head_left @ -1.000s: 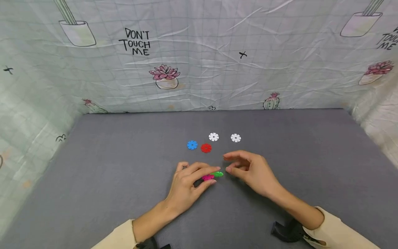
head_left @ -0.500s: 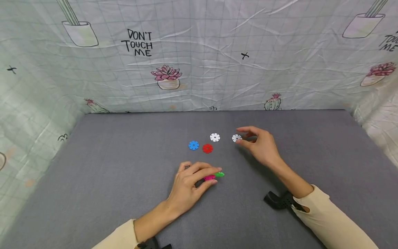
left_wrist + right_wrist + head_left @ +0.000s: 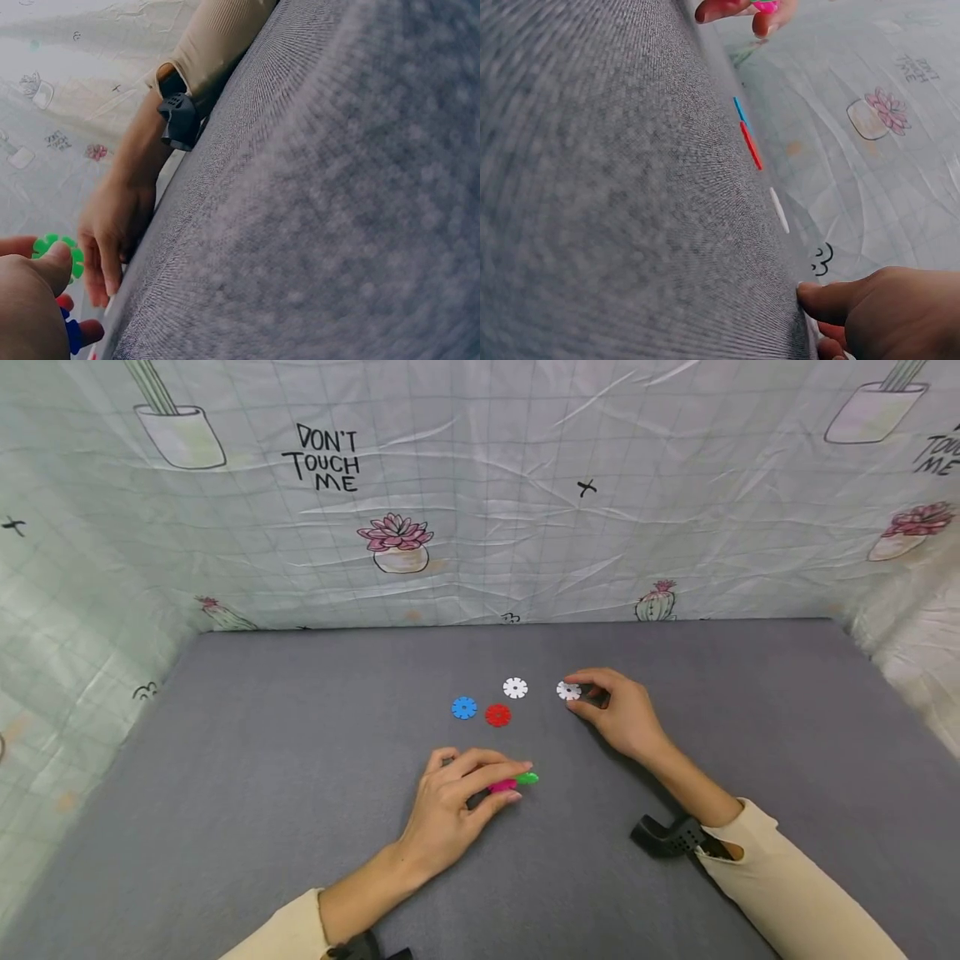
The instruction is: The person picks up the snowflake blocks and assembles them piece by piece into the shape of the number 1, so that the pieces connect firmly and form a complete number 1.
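Observation:
My left hand (image 3: 453, 802) pinches a pink notched disc (image 3: 502, 785) and a green notched disc (image 3: 528, 778) that meet between its thumb and fingers. In the left wrist view the green disc (image 3: 77, 259) shows its slotted rim, with a dark blue piece (image 3: 73, 335) lower by the fingers. Farther right, my right hand (image 3: 626, 714) has thumb and index finger at opposite edges of a white notched disc (image 3: 567, 692) on the table. From the right wrist, the thumb of the right hand (image 3: 885, 307) presses low at the cloth; that disc is hidden there.
Several loose notched discs lie flat near the hands: another white disc (image 3: 515, 688), a blue disc (image 3: 464, 708) and a red disc (image 3: 498, 716). Grey cloth covers the table (image 3: 300, 760). A printed curtain (image 3: 487, 527) stands behind and at the sides.
My right hand has moved away from beside the left hand, up to the right-hand white disc, and its thumb and index finger have closed on it. The left hand keeps its hold.

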`<state>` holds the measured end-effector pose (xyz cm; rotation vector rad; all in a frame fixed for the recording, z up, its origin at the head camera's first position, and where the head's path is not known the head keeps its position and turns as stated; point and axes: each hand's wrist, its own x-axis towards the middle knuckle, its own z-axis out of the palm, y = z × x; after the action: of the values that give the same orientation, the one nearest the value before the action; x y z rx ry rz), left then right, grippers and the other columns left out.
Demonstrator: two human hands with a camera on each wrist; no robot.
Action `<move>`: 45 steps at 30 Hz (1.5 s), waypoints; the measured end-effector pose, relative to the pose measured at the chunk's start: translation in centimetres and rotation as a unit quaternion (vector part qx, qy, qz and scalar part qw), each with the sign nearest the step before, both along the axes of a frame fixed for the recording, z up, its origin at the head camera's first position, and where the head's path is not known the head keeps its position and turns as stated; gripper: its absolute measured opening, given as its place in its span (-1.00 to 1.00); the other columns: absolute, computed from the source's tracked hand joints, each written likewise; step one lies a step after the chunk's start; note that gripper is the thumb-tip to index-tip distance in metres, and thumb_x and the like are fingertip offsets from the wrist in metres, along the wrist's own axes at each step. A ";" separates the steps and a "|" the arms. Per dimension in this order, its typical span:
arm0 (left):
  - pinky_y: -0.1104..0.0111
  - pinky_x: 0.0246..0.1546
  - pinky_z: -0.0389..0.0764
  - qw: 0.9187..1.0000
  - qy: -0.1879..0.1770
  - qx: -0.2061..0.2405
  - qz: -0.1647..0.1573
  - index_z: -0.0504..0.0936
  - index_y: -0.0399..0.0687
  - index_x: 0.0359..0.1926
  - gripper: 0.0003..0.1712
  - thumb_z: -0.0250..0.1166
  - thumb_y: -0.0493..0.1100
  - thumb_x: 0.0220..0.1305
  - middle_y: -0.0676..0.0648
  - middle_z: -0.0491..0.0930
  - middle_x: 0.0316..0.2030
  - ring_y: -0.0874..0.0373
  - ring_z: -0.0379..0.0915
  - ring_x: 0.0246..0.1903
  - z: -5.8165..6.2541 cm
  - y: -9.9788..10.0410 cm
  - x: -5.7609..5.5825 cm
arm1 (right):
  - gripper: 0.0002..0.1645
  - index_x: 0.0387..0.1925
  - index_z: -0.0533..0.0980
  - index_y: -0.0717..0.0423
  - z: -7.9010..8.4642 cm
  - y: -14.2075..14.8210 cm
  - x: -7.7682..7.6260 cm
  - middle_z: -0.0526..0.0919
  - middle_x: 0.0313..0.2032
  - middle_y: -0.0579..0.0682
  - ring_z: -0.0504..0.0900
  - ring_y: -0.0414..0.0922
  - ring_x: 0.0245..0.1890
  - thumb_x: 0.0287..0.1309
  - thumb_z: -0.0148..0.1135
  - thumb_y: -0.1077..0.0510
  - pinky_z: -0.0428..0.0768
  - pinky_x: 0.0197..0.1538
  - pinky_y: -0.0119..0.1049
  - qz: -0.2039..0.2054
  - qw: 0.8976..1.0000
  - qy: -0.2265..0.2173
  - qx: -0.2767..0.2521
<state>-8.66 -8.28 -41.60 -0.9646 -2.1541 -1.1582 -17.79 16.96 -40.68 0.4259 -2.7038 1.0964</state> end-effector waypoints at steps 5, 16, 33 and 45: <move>0.25 -0.12 0.24 1.000 -0.002 -0.002 0.002 0.69 0.11 -0.03 -0.58 0.48 -0.17 0.00 0.14 0.62 -0.20 0.38 0.53 -0.26 0.1 -0.3 -0.1 | -0.65 -0.05 0.64 0.07 -0.2 -0.2 -0.2 0.62 -0.06 0.01 0.51 -0.13 -0.31 0.07 0.41 0.22 0.45 -0.33 -0.21 0.030 0.999 0.019 0.008; 0.22 -0.11 0.24 1.000 -0.002 -0.007 0.003 0.70 0.12 -0.04 -0.58 0.49 -0.17 0.00 0.14 0.62 -0.19 0.37 0.53 -0.24 0.3 -0.6 -0.2 | -0.63 0.03 0.60 0.10 -0.1 -0.6 -0.4 0.56 0.08 0.03 0.51 -0.04 -0.12 0.15 0.32 0.26 0.36 -0.02 -0.06 0.090 0.995 0.040 0.022; 0.22 -0.10 0.25 1.000 0.000 -0.015 0.004 0.70 0.13 -0.04 -0.57 0.49 -0.18 -0.01 0.15 0.62 -0.18 0.39 0.52 -0.28 0.5 -0.6 -0.3 | -0.56 0.00 0.61 0.19 0.2 -0.5 -0.5 0.55 -0.27 0.08 0.45 -0.11 -0.40 0.02 0.44 0.23 0.38 -0.35 -0.24 0.013 1.000 0.016 0.012; 0.28 -0.16 0.28 1.000 0.015 -0.015 0.000 0.69 0.09 -0.04 -0.55 0.50 -0.19 -0.04 0.12 0.62 -0.20 0.37 0.53 -0.29 0.3 -0.4 -0.4 | -0.71 -0.15 0.67 0.10 1.1 -0.4 0.2 0.59 -0.43 -0.03 0.50 -0.15 -0.49 0.02 0.44 0.23 0.43 -0.41 -0.24 0.011 0.999 0.013 0.028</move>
<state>-9.03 -8.67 -41.30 -0.9891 -2.1538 -1.1063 -17.59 16.57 -39.62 0.4773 -2.7199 1.0150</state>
